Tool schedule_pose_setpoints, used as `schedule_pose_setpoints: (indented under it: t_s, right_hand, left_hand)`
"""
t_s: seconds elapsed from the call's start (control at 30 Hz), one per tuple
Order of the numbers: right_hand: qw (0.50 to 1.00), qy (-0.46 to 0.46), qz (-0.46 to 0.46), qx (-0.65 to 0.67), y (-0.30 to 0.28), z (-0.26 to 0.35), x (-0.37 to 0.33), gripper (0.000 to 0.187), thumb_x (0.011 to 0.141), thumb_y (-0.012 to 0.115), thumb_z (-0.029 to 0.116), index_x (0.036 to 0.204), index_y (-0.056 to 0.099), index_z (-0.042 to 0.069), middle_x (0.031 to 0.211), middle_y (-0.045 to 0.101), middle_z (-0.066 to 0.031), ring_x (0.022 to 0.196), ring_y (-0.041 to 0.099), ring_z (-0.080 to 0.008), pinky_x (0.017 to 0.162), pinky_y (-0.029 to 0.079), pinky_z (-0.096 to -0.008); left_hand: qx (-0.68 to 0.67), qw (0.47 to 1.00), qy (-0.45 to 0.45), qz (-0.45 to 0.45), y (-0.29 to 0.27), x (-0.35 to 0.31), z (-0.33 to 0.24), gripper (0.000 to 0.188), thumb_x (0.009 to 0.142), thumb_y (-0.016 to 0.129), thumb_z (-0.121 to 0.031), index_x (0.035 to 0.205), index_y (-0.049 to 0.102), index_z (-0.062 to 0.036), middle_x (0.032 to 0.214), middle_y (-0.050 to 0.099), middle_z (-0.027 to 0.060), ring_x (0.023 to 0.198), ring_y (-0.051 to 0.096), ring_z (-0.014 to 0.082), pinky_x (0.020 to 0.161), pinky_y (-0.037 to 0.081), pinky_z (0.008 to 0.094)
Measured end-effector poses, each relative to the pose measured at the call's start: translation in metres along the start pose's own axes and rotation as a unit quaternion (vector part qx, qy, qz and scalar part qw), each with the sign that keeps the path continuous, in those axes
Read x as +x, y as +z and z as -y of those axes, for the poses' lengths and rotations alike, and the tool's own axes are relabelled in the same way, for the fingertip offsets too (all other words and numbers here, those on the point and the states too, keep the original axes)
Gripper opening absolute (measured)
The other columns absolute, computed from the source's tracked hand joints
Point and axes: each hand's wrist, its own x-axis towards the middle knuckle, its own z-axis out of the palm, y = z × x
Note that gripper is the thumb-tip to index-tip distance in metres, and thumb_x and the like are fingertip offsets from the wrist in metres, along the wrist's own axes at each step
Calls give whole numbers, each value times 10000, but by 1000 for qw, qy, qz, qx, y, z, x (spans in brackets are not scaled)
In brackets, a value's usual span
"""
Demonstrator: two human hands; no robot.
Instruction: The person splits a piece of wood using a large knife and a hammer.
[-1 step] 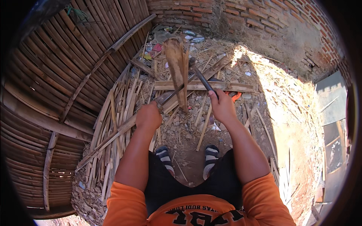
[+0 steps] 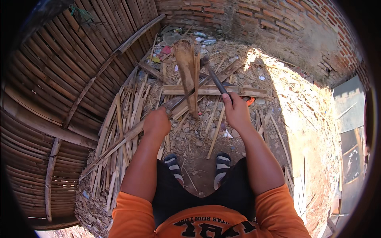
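My left hand (image 2: 157, 122) is closed round the handle of a machete (image 2: 179, 100), whose dark blade reaches up and right into a split in an upright piece of wood (image 2: 185, 69). A thin strip (image 2: 196, 71) stands parted along the wood's right side. In my right hand (image 2: 237, 112) is a hammer (image 2: 216, 81), its dark head just right of the split wood and apart from it. Behind the machete a wooden board (image 2: 238, 91) lies crosswise, and a long beam (image 2: 227, 71) slants beneath. The blade's far end is hard to tell from the beam.
Long split sticks (image 2: 113, 146) are piled on the left beside a slatted wall (image 2: 71, 79). A brick wall (image 2: 278, 23) closes the far side. Something orange (image 2: 250, 101) lies by my right hand. My sandalled feet (image 2: 222, 166) stand on rubble-strewn ground.
The hammer's head has shifted slightly to the right and toward me, away from the split wood. My right hand has moved a little right; my left hand and the machete look almost unmoved.
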Motion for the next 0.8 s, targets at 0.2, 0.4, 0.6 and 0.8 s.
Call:
schedule_pose_setpoints:
  t_s: [0.2,0.4,0.6,0.8]
  right_hand:
    - [999,-32,-41,-16,-7,-14,-8,397,1044,527,431,1039,614,43,687,629,-185,658,645,-404,619,479,-485]
    - [996,76,18,-34,-7,-32,-4,419,1044,519,452,1065,645,53,728,649,-179,692,657,-387,648,487,-486]
    - [998,16,-40,36,-16,-24,-8,404,1052,523,427,1070,634,39,707,640,-170,664,664,-338,622,481,-423]
    - [998,18,37,-53,11,-39,-7,422,1049,521,447,1107,618,40,708,643,-182,664,660,-378,643,497,-468]
  left_hand:
    - [0,1000,-10,-1,2,2,4,307,843,697,-124,1135,672,-36,1028,730,227,979,711,396,854,584,485]
    - [-31,999,-19,-28,-4,-1,9,320,830,732,-179,1110,680,-34,1017,728,221,966,706,399,841,577,493]
    - [-63,992,38,-105,7,-4,23,428,816,807,-360,1101,703,-58,982,734,194,924,710,390,792,575,497]
    - [-59,994,12,-90,2,-8,16,473,827,801,-473,1072,709,-79,920,740,179,889,714,385,757,573,497]
